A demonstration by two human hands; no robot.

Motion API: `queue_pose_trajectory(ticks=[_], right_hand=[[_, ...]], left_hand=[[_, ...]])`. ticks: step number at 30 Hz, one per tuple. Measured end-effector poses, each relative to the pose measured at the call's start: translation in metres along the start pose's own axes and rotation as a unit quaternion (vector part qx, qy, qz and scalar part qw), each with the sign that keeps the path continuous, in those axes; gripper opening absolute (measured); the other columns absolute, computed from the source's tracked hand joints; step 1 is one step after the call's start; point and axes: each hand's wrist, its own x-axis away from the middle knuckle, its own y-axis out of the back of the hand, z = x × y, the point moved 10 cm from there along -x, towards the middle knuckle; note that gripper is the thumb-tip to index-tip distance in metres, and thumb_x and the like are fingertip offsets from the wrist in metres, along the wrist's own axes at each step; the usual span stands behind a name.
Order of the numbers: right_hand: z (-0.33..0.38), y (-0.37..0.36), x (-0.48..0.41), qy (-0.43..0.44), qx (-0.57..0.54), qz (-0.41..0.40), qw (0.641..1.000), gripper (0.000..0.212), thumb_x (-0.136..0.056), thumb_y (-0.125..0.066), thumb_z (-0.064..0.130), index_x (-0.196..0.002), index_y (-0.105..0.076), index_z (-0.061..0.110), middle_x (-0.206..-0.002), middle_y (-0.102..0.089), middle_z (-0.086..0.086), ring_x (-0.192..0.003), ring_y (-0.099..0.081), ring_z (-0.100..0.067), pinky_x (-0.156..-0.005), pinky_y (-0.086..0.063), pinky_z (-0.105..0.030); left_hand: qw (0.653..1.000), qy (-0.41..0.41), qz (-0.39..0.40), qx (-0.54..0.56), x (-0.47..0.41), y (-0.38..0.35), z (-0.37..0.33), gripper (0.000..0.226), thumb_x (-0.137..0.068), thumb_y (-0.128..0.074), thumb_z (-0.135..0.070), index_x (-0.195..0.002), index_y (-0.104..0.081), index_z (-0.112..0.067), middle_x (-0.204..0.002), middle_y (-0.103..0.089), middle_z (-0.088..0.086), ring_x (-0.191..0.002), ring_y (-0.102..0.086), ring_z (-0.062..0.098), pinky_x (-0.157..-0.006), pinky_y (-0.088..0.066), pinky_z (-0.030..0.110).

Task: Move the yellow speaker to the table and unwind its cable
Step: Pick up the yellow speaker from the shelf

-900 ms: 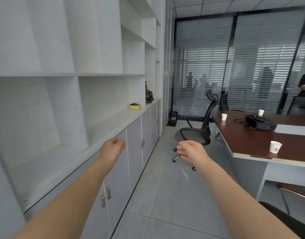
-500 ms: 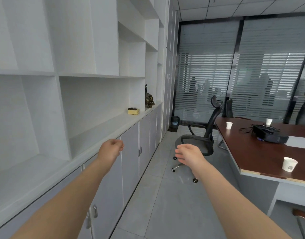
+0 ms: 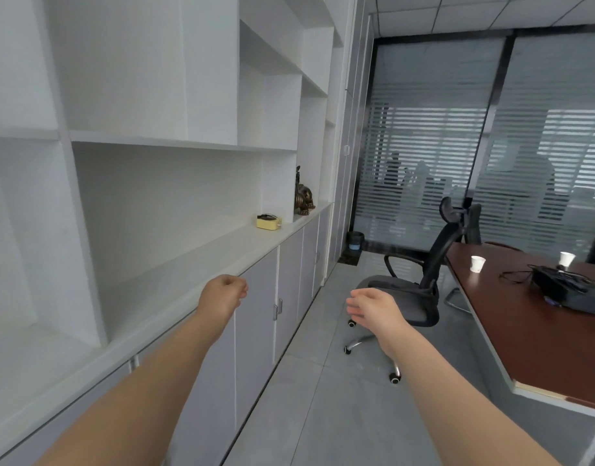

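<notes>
The yellow speaker (image 3: 268,222) is a small flat box with a dark cable wound on top. It lies far ahead on the white cabinet counter (image 3: 202,257), beside a shelf divider. My left hand (image 3: 224,295) hovers in a loose fist well short of it, holding nothing. My right hand (image 3: 373,309) is held out over the floor with its fingers loosely apart and empty. The brown table (image 3: 524,331) stands to the right.
A bronze figurine (image 3: 303,196) stands on the counter just past the speaker. A black office chair (image 3: 420,290) sits in the aisle ahead on the right. On the table lie a black device with cables (image 3: 565,290) and two paper cups (image 3: 477,264). A small bin (image 3: 355,240) stands by the glass wall.
The view has advanced along the cabinets and tilted up; the speaker appears nearer and larger. Both hands stay held out in front, empty, in the same pose.
</notes>
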Motion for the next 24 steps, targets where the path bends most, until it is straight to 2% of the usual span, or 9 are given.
queue_pose_trajectory(ticks=[4, 7, 10, 14, 18, 21, 24], right_hand=[[0.000, -0.022, -0.050, 0.000, -0.007, -0.004, 1.000, 0.017, -0.090, -0.052, 0.006, -0.080, -0.059, 0.017, -0.082, -0.062, -0.004, -0.090, -0.060, -0.022, -0.099, -0.050, -0.041], [0.002, -0.042, -0.092, -0.004, -0.034, 0.001, 0.999, 0.010, -0.091, -0.054, 0.006, -0.096, -0.061, 0.009, -0.084, -0.063, -0.005, -0.093, -0.061, -0.022, -0.094, -0.051, -0.034], [0.002, -0.056, -0.123, -0.023, -0.077, 0.011, 0.997, 0.019, -0.089, -0.056, 0.003, -0.107, -0.060, 0.005, -0.094, -0.065, -0.010, -0.097, -0.063, -0.023, -0.089, -0.050, -0.030], [0.000, -0.065, -0.164, -0.028, -0.105, 0.008, 0.994, 0.011, -0.088, -0.055, 0.001, -0.096, -0.062, 0.006, -0.094, -0.066, -0.010, -0.095, -0.063, -0.021, -0.087, -0.050, -0.029], [0.002, -0.064, -0.201, -0.028, -0.105, -0.012, 0.994, 0.022, -0.090, -0.054, 0.001, -0.110, -0.060, 0.001, -0.099, -0.066, -0.012, -0.095, -0.063, -0.021, -0.086, -0.050, -0.029], [0.006, -0.065, -0.227, -0.022, -0.107, -0.018, 0.994, 0.021, -0.089, -0.056, 0.000, -0.110, -0.059, 0.001, -0.103, -0.064, -0.016, -0.096, -0.062, -0.023, -0.087, -0.050, -0.029], [0.005, -0.067, -0.255, -0.022, -0.095, -0.020, 0.995, 0.021, -0.089, -0.057, 0.001, -0.109, -0.059, 0.001, -0.102, -0.064, -0.015, -0.094, -0.062, -0.022, -0.087, -0.050, -0.029]], left_hand=[[1.000, -0.007, 0.010, 0.006, -0.053, -0.018, -0.008, 0.024, -0.090, -0.048, -0.007, -0.069, -0.057, -0.014, -0.096, -0.062, 0.013, -0.096, -0.059, 0.024, -0.096, -0.047, 0.037], [1.000, -0.015, 0.017, 0.006, -0.099, -0.029, -0.013, 0.022, -0.090, -0.049, -0.009, -0.070, -0.057, -0.014, -0.097, -0.063, 0.012, -0.097, -0.060, 0.024, -0.096, -0.047, 0.038], [0.999, -0.013, 0.028, -0.012, -0.143, -0.038, -0.010, 0.021, -0.090, -0.049, -0.010, -0.071, -0.057, -0.015, -0.098, -0.063, 0.012, -0.100, -0.061, 0.026, -0.096, -0.046, 0.039], [0.999, -0.021, 0.033, -0.036, -0.200, -0.054, -0.006, 0.020, -0.088, -0.051, -0.011, -0.070, -0.057, -0.015, -0.097, -0.065, 0.012, -0.106, -0.061, 0.033, -0.082, -0.040, 0.030], [0.998, -0.021, 0.049, -0.046, -0.234, -0.077, -0.008, 0.023, -0.088, -0.049, -0.009, -0.068, -0.055, -0.015, -0.098, -0.064, 0.013, -0.100, -0.059, 0.030, -0.066, -0.036, 0.022], [0.998, -0.021, 0.051, -0.043, -0.260, -0.092, -0.011, 0.023, -0.089, -0.048, -0.009, -0.068, -0.055, -0.015, -0.098, -0.063, 0.012, -0.101, -0.059, 0.029, -0.062, -0.033, 0.016], [0.998, -0.015, 0.048, -0.041, -0.286, -0.106, -0.005, 0.022, -0.089, -0.048, -0.009, -0.069, -0.055, -0.016, -0.098, -0.064, 0.011, -0.106, -0.060, 0.031, -0.061, -0.032, 0.015]])
